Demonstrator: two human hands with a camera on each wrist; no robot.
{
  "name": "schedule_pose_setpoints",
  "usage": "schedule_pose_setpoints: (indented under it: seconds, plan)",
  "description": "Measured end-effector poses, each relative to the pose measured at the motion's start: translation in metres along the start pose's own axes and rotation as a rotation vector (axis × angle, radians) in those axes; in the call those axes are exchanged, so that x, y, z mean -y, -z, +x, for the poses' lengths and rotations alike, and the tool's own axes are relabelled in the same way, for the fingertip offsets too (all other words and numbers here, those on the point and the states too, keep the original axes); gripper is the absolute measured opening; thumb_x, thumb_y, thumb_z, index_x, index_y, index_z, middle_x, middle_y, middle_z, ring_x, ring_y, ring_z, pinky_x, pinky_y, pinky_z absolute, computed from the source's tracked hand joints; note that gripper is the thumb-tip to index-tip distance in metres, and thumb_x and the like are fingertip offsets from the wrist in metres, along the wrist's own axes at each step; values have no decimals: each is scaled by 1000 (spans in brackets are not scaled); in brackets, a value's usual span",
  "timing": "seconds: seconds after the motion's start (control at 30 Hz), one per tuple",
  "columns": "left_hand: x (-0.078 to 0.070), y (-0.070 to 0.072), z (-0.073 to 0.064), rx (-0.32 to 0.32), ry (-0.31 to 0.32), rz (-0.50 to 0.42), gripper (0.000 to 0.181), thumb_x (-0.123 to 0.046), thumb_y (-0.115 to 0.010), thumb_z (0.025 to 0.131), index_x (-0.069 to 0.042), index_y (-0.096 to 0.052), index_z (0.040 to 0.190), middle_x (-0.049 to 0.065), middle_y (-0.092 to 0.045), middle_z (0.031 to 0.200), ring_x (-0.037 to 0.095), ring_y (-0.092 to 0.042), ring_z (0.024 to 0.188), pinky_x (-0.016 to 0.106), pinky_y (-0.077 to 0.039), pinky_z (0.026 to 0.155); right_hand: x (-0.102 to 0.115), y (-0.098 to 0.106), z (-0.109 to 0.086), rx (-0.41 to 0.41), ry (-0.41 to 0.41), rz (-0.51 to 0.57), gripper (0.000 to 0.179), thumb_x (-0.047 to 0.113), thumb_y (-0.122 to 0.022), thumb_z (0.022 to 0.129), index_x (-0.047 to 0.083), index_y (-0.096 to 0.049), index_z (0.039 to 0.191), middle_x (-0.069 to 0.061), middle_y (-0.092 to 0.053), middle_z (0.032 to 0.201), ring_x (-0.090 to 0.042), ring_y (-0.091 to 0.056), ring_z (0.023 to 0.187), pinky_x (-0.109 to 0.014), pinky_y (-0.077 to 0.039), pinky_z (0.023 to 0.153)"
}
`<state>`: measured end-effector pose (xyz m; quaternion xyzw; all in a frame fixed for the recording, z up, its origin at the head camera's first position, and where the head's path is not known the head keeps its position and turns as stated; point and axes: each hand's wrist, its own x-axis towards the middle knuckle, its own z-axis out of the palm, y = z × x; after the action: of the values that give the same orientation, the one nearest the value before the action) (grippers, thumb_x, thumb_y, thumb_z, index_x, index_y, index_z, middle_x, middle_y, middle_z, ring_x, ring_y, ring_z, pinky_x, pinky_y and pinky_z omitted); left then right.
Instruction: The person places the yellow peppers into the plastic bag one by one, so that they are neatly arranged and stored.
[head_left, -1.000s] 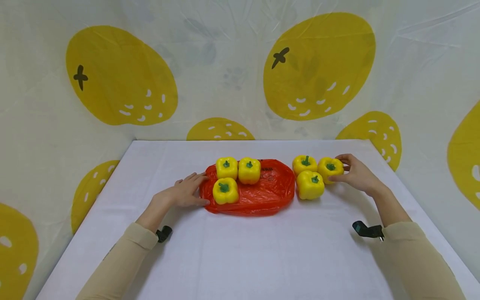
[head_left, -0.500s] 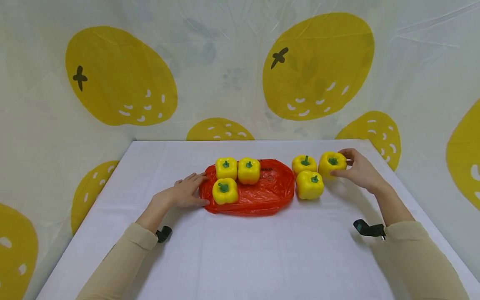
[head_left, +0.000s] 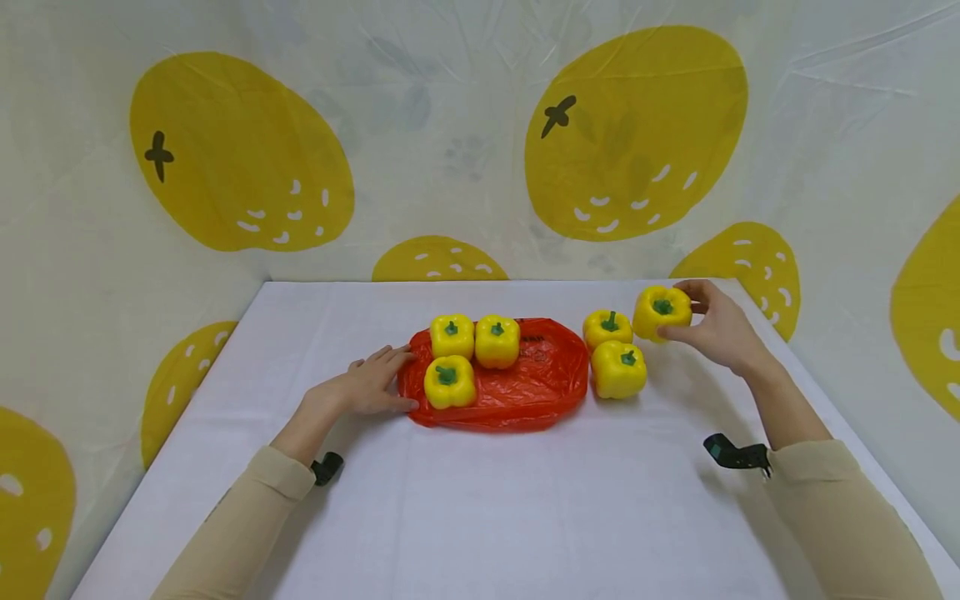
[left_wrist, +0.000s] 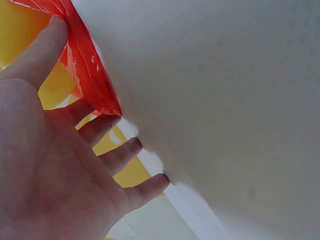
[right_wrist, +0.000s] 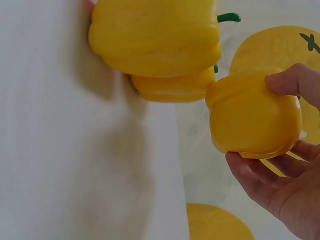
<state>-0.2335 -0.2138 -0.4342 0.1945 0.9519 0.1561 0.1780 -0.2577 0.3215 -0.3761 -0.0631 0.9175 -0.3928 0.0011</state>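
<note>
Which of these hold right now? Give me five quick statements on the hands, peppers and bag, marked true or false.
1. The right hand holds a yellow pepper off the table. True.
2. The left hand grips a pepper. False: it touches the left end of the red bag.
3. Three peppers rest on the bag. True.
4. Four peppers stand on the table right of the bag. False: two standing peppers are there.
5. The held pepper has a green stem. True.
</note>
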Motion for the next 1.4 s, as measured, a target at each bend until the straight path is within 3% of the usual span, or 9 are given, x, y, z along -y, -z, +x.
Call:
schedule_pose_setpoints:
  seconds: [0.47, 0.53, 0.7, 0.8, 0.93, 1.03, 1.1, 1.17, 1.4]
  plan:
    - [0, 0, -1, 2, 5, -8, 91, -53, -73, 90, -10, -33, 160, 18, -28, 165, 42, -16, 153, 76, -15, 113, 43, -6, -5, -75, 80, -16, 81, 24, -83, 89, -1, -36, 150, -24, -45, 148, -45, -43, 131, -62, -48, 100]
    - [0, 0, -1, 4, 3, -10, 91, -53, -73, 90, -10, -33, 160, 18, -28, 165, 42, -16, 153, 76, -15, 113, 48, -8, -6, -76, 95, -25, 79, 24, -83, 89, 0, -37, 149, -23, -46, 146, -44, -44, 130, -54, -51, 98]
    - [1, 0, 0, 7, 4, -14, 91, -53, -73, 90, -10, -33, 160, 17, -28, 165, 42, -15, 153, 76, -14, 113, 57, -14, -9, -76, 136, -26, 77, 20, -83, 88, 0, -39, 147, -23, -49, 143, -42, -48, 126, -14, -47, 83]
    - [0, 0, 0, 10, 9, -14, 92, -53, -73, 90, -11, -33, 160, 17, -27, 166, 42, -15, 153, 76, -14, 113, 61, -18, -9, -79, 166, -16, 75, 16, -83, 87, -1, -39, 146, -22, -51, 141, -42, -51, 124, -4, -43, 76]
    - [0, 0, 1, 13, 9, -13, 91, -53, -73, 90, -10, -32, 160, 16, -28, 166, 43, -15, 153, 76, -14, 113, 67, -25, -9, -76, 205, -24, 73, 13, -84, 86, -1, -42, 143, -21, -53, 139, -40, -53, 122, -12, -50, 81]
    - [0, 0, 2, 12, 3, -8, 91, -53, -73, 90, -10, -33, 160, 17, -28, 165, 43, -15, 153, 76, -15, 113, 71, -30, -11, -67, 232, -32, 72, 13, -84, 86, -2, -42, 142, -21, -53, 139, -41, -54, 122, -35, -58, 89]
    - [0, 0, 2, 14, 4, -6, 91, -52, -73, 90, -10, -33, 160, 16, -28, 166, 43, -15, 153, 76, -15, 113, 75, -34, -12, -60, 243, -30, 72, 13, -84, 86, -2, -42, 143, -21, -53, 140, -41, -54, 122, -50, -57, 92]
    - [0, 1, 2, 14, 4, -5, 91, -52, -73, 90, -9, -33, 160, 17, -28, 165, 44, -15, 153, 76, -16, 113, 79, -38, -13, -51, 243, -19, 72, 12, -83, 85, -1, -42, 143, -21, -53, 140, -41, -54, 122, -58, -55, 92]
    - [-1, 2, 3, 15, 6, -11, 91, -51, -74, 90, -10, -33, 160, 16, -28, 166, 43, -15, 153, 77, -16, 112, 89, -54, -15, -4, 236, 21, 71, 11, -83, 84, 2, -43, 142, -19, -53, 141, -40, -56, 120, -59, -54, 93]
